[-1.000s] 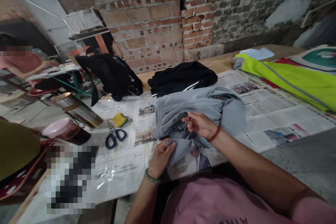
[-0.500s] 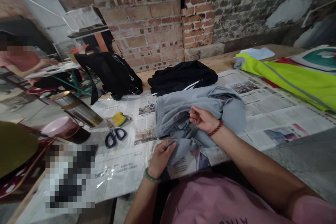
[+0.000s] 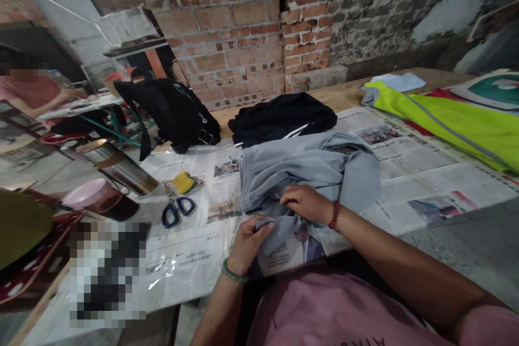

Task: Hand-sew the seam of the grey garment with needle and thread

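Note:
Grey trousers (image 3: 279, 159) with a gathered elastic waistband lie in loose folds on newspaper in front of me. My left hand (image 3: 250, 240), a green bead bracelet at its wrist, pinches the near edge of the grey cloth between thumb and fingers. Just right of it, my right hand (image 3: 306, 203), with a red bracelet, is low against the cloth. Its fingers are bent and pressed together; whatever is between the fingertips is too small or hidden to make out.
Blue-handled scissors (image 3: 178, 211) and a yellow item (image 3: 183, 183) lie left of the trousers. Further left are a steel flask (image 3: 119, 165) and a lidded cup (image 3: 101, 197). Behind are a black bag (image 3: 174, 113) and black clothing (image 3: 284, 116). At right are a yellow vest (image 3: 450, 124) and iron (image 3: 492, 89).
My right hand has come down from above the trousers to the cloth beside my left hand. The thin line below its fingers no longer shows. My left hand keeps its hold.

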Demonstrator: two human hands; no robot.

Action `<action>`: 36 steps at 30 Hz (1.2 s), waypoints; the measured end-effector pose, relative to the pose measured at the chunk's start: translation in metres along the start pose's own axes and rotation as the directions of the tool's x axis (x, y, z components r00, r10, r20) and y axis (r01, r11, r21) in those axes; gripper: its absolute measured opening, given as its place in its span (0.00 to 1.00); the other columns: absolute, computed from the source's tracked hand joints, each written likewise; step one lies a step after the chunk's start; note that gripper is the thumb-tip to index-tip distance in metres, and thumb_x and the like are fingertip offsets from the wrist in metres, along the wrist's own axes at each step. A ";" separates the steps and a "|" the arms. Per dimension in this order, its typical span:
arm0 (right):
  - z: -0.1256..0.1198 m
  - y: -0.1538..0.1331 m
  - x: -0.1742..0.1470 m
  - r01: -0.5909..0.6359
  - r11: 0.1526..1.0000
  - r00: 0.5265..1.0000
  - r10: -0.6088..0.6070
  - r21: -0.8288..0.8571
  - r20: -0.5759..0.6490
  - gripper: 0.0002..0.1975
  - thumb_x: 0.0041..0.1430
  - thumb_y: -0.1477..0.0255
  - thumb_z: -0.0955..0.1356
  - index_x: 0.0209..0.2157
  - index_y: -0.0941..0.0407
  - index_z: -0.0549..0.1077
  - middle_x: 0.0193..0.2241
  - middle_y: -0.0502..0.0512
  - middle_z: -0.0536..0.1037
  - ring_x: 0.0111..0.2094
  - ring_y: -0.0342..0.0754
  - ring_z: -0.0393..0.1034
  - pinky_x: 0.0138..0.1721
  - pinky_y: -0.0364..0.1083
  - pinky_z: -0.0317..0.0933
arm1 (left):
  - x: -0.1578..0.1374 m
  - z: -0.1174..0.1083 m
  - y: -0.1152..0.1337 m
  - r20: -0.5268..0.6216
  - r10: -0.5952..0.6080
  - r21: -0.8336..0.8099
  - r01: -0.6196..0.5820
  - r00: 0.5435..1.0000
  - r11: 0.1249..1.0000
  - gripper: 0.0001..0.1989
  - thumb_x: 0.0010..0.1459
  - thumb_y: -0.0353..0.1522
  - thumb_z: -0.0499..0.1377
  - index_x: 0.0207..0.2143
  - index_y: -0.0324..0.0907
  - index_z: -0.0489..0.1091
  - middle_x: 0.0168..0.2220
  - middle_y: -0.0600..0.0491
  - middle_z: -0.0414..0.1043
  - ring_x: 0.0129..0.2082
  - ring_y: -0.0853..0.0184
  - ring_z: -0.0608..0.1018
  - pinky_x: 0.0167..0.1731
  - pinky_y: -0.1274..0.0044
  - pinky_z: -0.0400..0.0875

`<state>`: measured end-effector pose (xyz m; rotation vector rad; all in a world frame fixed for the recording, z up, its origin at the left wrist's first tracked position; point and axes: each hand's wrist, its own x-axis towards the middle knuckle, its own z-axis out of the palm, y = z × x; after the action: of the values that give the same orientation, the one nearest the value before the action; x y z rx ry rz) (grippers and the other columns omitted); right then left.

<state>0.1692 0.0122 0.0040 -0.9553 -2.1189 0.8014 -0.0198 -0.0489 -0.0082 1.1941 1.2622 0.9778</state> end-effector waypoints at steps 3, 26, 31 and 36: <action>-0.001 -0.003 -0.001 0.099 0.991 0.991 -0.090 -0.093 0.096 0.13 0.45 0.87 0.62 0.25 0.58 0.74 0.26 0.52 0.73 0.30 0.43 0.67 0.34 0.41 0.59 | 0.000 0.000 0.000 -0.006 0.019 0.017 -0.019 1.000 1.000 0.10 0.42 0.37 0.63 0.25 0.39 0.72 0.21 0.56 0.68 0.21 0.72 0.67 0.21 0.81 0.62; 0.007 -0.010 -0.005 -0.040 0.993 0.979 0.016 0.115 0.202 0.10 0.49 0.81 0.64 0.30 0.57 0.76 0.26 0.50 0.77 0.28 0.41 0.70 0.31 0.38 0.60 | 0.002 -0.001 0.002 -0.021 0.074 0.064 -0.072 0.997 0.995 0.11 0.45 0.38 0.61 0.27 0.38 0.72 0.21 0.55 0.68 0.21 0.72 0.66 0.21 0.81 0.60; 0.011 -0.018 -0.006 -0.004 0.993 0.982 -0.019 0.117 0.187 0.10 0.50 0.81 0.63 0.29 0.57 0.75 0.22 0.47 0.75 0.25 0.39 0.69 0.29 0.37 0.59 | 0.003 -0.001 0.001 -0.003 0.066 0.077 -0.066 0.998 0.995 0.10 0.45 0.38 0.60 0.27 0.39 0.72 0.21 0.55 0.68 0.21 0.72 0.66 0.22 0.81 0.60; 0.010 -0.021 -0.004 0.034 0.999 0.989 -0.035 0.010 0.142 0.13 0.53 0.81 0.60 0.39 0.57 0.70 0.30 0.52 0.76 0.31 0.43 0.69 0.33 0.41 0.60 | 0.003 0.000 0.000 0.007 0.015 0.031 -0.015 1.000 0.999 0.11 0.46 0.38 0.60 0.27 0.39 0.71 0.20 0.57 0.66 0.19 0.73 0.65 0.20 0.82 0.59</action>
<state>0.1552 -0.0053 0.0128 -0.8776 -2.2466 0.8828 -0.0198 -0.0460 -0.0085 1.2311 1.2693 0.9675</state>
